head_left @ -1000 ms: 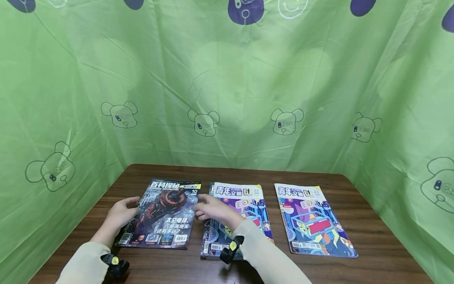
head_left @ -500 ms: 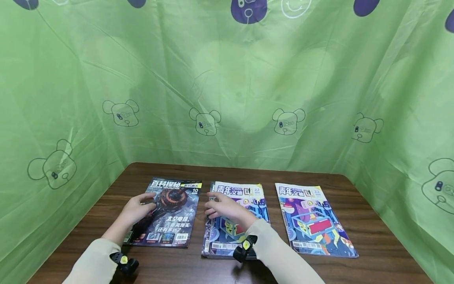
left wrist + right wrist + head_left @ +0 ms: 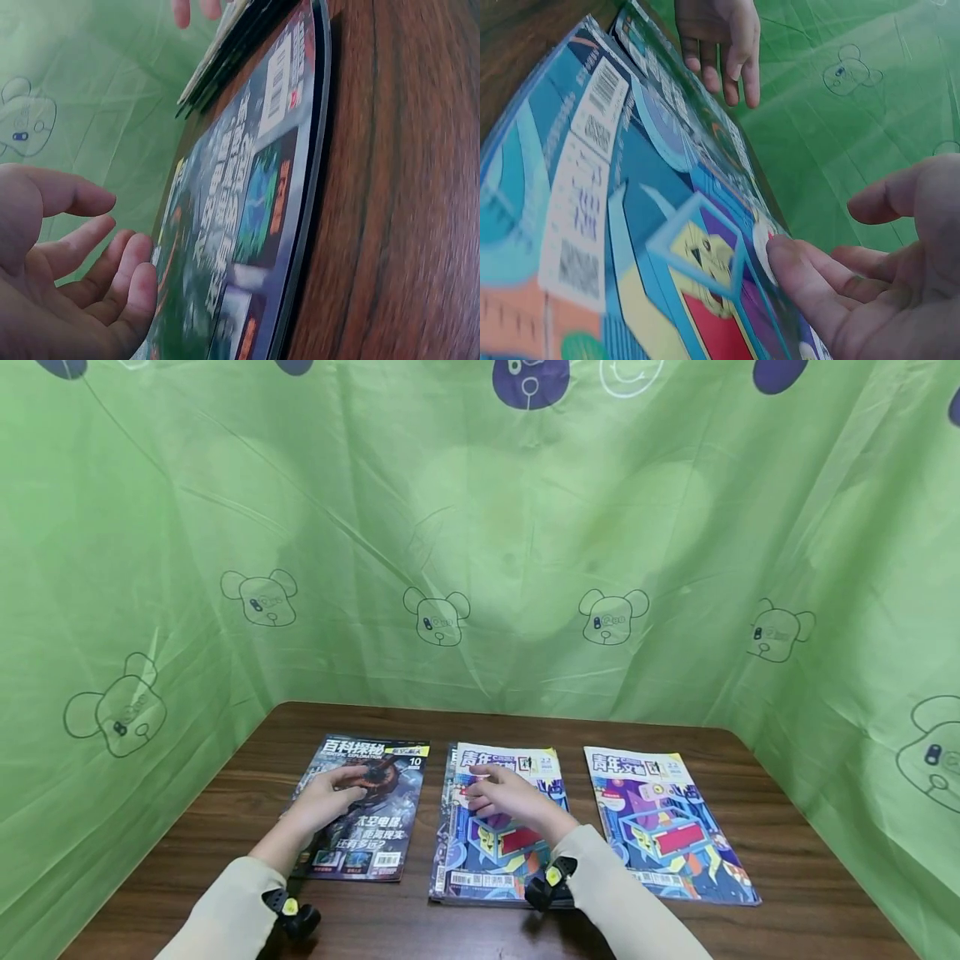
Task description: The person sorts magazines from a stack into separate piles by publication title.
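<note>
A dark space-themed magazine [image 3: 390,827] lies at the left of the table. My left hand [image 3: 324,803] hovers over it with fingers loosely bent, holding nothing; the left wrist view shows the fingers [image 3: 139,289] close above the cover. In the middle lies a stack of magazines [image 3: 480,860] with a colourful purple and blue one on top. My right hand [image 3: 513,799] is over this stack, fingers relaxed and no thing in them. In the right wrist view a fingertip [image 3: 784,255] is close to the cover; whether it touches I cannot tell.
Another purple and blue magazine [image 3: 675,835] lies at the right, partly behind my right sleeve [image 3: 630,893]. All lie on a brown wooden table [image 3: 810,877]. A green curtain [image 3: 510,527] with bear drawings hangs round the far edge and sides.
My left hand has left the dark magazine's left edge and moved right over its cover. My right hand has moved right, away from that magazine's right edge, to over the middle stack.
</note>
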`<state>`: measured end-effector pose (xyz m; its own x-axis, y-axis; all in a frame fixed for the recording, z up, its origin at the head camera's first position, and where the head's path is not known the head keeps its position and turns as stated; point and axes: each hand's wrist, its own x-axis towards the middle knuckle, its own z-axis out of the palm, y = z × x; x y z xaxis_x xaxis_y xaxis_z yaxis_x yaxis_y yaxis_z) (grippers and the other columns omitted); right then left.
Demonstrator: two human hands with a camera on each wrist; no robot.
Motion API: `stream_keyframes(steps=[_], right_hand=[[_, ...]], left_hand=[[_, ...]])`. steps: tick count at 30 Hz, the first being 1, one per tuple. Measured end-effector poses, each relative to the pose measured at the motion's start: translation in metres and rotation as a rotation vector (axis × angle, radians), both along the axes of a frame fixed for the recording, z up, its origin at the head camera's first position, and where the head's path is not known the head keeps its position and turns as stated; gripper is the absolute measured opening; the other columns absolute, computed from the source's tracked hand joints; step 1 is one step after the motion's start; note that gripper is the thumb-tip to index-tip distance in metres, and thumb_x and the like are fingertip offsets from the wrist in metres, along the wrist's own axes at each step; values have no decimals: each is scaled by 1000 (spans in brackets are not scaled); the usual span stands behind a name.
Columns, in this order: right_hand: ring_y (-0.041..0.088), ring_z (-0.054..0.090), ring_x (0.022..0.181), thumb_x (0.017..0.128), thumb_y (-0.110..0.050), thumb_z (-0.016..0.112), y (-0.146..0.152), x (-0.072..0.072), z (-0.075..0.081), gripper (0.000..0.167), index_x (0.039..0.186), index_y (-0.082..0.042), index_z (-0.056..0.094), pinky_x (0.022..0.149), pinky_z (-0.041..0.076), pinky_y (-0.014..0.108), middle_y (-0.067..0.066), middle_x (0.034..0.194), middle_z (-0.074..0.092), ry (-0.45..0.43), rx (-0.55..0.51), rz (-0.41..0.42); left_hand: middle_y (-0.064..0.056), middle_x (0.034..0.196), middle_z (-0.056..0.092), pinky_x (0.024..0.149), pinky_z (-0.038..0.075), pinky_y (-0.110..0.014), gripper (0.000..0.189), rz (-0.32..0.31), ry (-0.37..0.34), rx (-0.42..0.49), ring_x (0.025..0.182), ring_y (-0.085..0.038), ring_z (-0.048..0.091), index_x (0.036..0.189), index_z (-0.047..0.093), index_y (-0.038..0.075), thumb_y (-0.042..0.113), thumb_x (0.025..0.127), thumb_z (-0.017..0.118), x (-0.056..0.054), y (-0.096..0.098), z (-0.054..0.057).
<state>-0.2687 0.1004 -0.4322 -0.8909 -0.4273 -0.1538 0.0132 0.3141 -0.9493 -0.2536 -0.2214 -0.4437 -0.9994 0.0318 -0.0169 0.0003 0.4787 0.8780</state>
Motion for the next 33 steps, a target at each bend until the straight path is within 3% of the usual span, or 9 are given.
stream_keyframes(steps=[9,15,21,29,33], right_hand=[[35,68,99,101,-15,52,28,-4,0,54,148,8,38,82,59,46,23,115,67,27,-39,-36],[34,68,95,99,-13,53,50,-5,-3,55,146,12,38,81,60,44,25,110,67,33,-39,-74],[31,68,94,101,-13,52,75,-4,-7,51,145,11,40,81,60,41,23,110,67,48,-24,-105],[34,66,99,104,-14,48,106,1,-9,48,145,11,41,85,59,44,26,121,64,108,9,-62],[31,66,95,102,-16,52,116,6,-7,48,142,10,46,82,59,43,22,119,65,99,56,-123]], left_hand=[[-25,133,59,87,56,-46,46,-61,-32,95,111,-34,62,142,51,-3,9,99,58,-1,22,-2],[-24,136,57,95,52,-53,46,-113,-57,154,117,-36,60,144,50,-1,11,100,58,1,41,-1],[-22,131,62,86,56,-46,44,-129,-50,182,111,-32,64,141,55,0,8,98,59,-2,62,-4],[-20,126,64,84,58,-44,43,-198,-76,203,105,-32,66,137,57,-3,10,96,61,-4,82,-9],[-21,124,65,83,58,-44,43,-252,-83,206,103,-31,67,137,56,-4,13,97,61,-2,89,-8]])
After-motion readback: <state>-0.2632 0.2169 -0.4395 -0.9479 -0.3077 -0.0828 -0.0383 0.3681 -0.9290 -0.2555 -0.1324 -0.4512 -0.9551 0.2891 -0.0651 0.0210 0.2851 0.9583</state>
